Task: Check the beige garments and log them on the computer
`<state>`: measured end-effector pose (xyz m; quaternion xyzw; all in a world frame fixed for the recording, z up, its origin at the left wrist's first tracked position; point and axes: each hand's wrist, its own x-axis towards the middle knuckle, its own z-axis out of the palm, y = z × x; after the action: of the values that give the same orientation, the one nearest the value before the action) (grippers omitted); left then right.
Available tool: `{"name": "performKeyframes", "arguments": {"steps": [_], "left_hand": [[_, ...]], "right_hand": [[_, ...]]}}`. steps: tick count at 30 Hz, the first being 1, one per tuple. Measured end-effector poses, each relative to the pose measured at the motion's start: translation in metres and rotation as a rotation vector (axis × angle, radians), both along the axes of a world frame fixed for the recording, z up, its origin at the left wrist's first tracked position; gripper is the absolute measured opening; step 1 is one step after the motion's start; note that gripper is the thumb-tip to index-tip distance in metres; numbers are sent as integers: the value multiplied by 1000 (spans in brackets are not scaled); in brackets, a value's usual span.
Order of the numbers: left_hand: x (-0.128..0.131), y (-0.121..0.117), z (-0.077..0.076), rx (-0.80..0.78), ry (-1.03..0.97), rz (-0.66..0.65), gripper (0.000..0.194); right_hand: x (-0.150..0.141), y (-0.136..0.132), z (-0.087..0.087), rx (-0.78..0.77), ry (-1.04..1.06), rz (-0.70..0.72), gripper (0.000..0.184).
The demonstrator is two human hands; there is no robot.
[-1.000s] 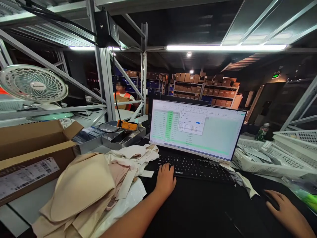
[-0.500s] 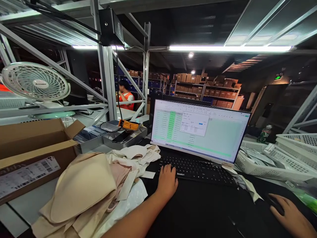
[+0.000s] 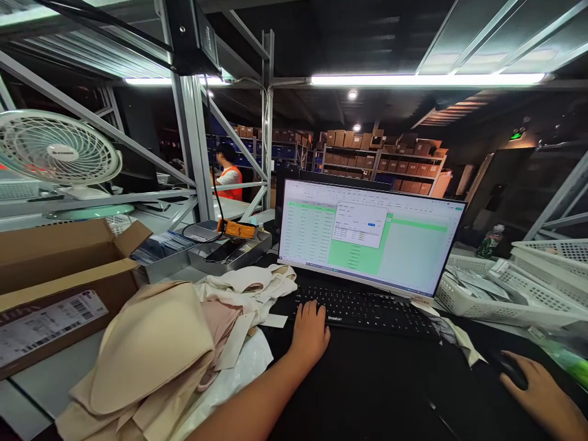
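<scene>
My left hand (image 3: 309, 331) rests palm down on the left end of a black keyboard (image 3: 367, 307), fingers spread over the keys. My right hand (image 3: 535, 384) lies at the lower right, curled over a black mouse (image 3: 508, 365) on the dark desk mat. Behind the keyboard stands a monitor (image 3: 367, 234) showing a spreadsheet with green cells and a small dialog window. A heap of beige and cream garments (image 3: 184, 337) lies just left of my left forearm.
An open cardboard box (image 3: 59, 288) with a shipping label sits at far left. A metal tray (image 3: 229, 251) with an orange device stands behind the clothes. White plastic baskets (image 3: 509, 288) are at right. A fan (image 3: 57, 153) is on a shelf. A person in an orange vest (image 3: 227, 174) stands far back.
The spreadsheet on the screen changed: the green column at left gave way to a larger green block in the middle. The person in the back turned away. My hands stayed in place.
</scene>
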<state>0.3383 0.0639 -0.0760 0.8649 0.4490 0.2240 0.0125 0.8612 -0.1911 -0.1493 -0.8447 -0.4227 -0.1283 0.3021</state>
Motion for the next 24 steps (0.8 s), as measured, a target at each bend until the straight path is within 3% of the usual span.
{"name": "performKeyframes", "arguments": {"steps": [19,24], "left_hand": [[0,0,1,-7,10,1,41],[1,2,0,-6,37,10,42]], "right_hand": [[9,-3,-8,-35,-48,-22,67],[5,-6,-3,-45,-43,-5,65]]}}
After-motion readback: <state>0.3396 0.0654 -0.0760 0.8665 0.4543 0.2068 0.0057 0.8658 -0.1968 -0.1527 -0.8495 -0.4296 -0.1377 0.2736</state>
